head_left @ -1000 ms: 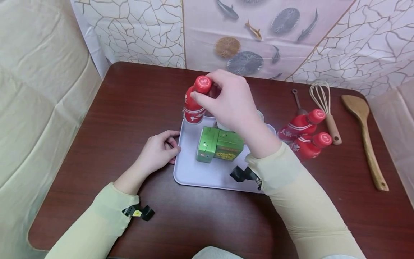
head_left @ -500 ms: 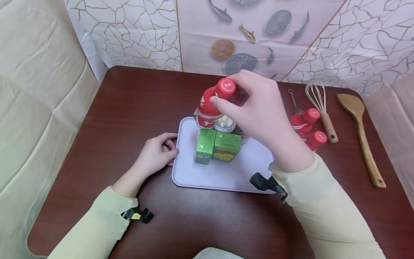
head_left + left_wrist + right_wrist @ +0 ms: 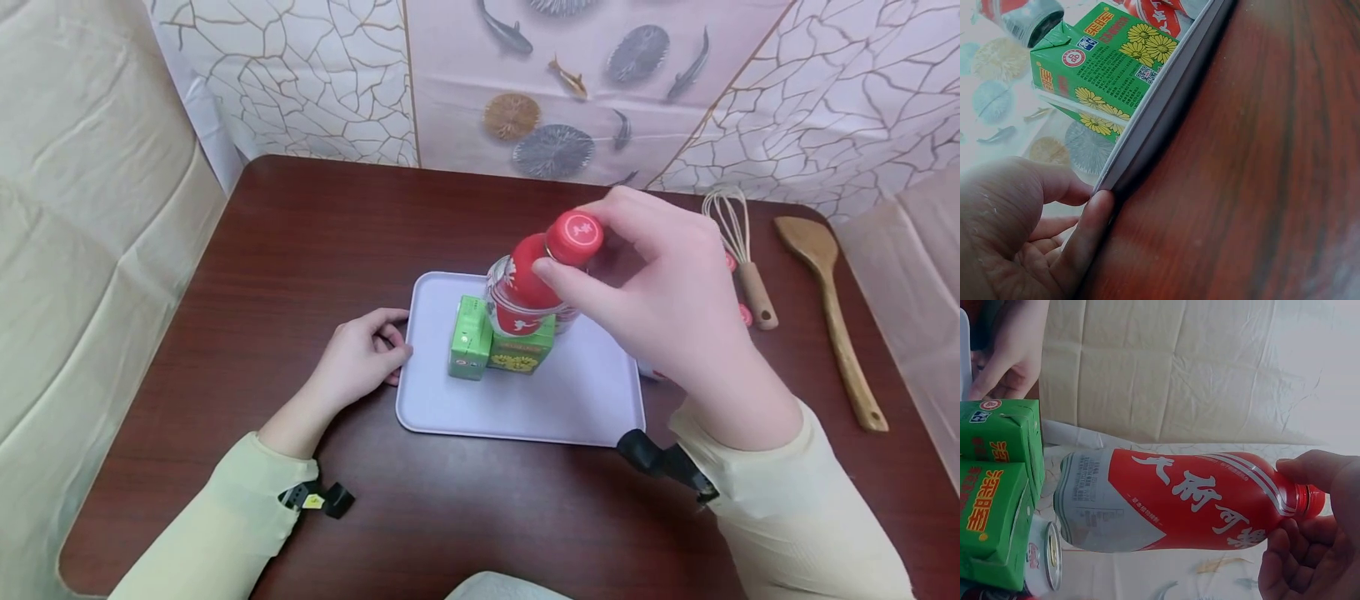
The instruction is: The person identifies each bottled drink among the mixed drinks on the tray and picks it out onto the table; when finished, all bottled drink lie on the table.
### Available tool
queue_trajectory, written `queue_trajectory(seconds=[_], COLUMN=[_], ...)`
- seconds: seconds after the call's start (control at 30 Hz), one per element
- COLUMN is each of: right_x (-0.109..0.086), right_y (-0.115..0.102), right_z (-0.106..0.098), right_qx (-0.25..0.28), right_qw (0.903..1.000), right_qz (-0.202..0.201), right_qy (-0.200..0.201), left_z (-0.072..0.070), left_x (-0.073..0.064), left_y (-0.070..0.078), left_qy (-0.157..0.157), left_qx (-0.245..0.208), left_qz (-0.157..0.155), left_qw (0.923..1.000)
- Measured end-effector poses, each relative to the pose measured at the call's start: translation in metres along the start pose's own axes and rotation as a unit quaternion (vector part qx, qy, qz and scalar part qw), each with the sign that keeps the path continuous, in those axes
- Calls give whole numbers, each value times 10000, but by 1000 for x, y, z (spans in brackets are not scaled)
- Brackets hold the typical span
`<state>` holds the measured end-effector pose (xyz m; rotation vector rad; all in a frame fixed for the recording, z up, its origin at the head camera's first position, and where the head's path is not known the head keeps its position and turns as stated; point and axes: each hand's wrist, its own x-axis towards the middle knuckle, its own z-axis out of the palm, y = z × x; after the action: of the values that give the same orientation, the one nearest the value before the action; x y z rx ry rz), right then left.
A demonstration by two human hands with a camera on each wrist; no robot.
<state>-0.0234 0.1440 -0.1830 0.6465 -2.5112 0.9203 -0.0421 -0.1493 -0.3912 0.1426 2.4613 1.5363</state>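
My right hand point(image 3: 675, 300) grips a red cola bottle point(image 3: 528, 279) by its neck, just below the red cap. Tilted, the bottle hangs over the pale lilac tray point(image 3: 577, 400) and overlaps two green drink cartons point(image 3: 468, 350) in the head view. Its white lettering on a red label faces the right wrist camera, which also shows a metal-topped can point(image 3: 1054, 556) beside the cartons. At the tray's left edge, my left hand point(image 3: 358, 360) pinches the rim between thumb and finger, as the left wrist view point(image 3: 1022, 231) shows.
To the right lie a whisk point(image 3: 756, 292) with a wooden handle and a wooden spatula point(image 3: 840, 308). Red bottle caps point(image 3: 745, 314) peek out behind my right hand, the bottles mostly hidden. A patterned cloth point(image 3: 547, 83) hangs behind the dark wooden table point(image 3: 330, 217).
My right hand has carried the cola bottle rightward and nearer to me, from the tray's back left corner to above the cartons. My left hand has stayed at the tray's edge.
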Motion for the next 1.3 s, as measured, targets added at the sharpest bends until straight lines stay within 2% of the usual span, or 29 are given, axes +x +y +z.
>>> queue_trajectory(seconds=[0.37, 0.53, 0.73, 0.97, 1.3], right_x=[-31, -41, -53, -68, -93], right_y=[13, 20, 25, 33, 51], right_z=[-19, -24, -30, -37, -43], right_qx=[-309, -445, -459, -392, -539], right_qw=[9983, 9974, 9965, 9940, 9925], right_qz=[449, 493, 571, 857, 993], right_qy=[190, 263, 401, 561, 470], left_z=[0, 0, 1, 1, 1], left_x=[0, 0, 1, 1, 0], left_y=[-1, -2, -2, -1, 0], left_qy=[-1, -1, 17, 18, 23], left_qx=[62, 93, 61, 38, 106], left_qz=[-5, -40, -41, -63, -52], left_qw=[10000, 9999, 10000, 10000, 9999])
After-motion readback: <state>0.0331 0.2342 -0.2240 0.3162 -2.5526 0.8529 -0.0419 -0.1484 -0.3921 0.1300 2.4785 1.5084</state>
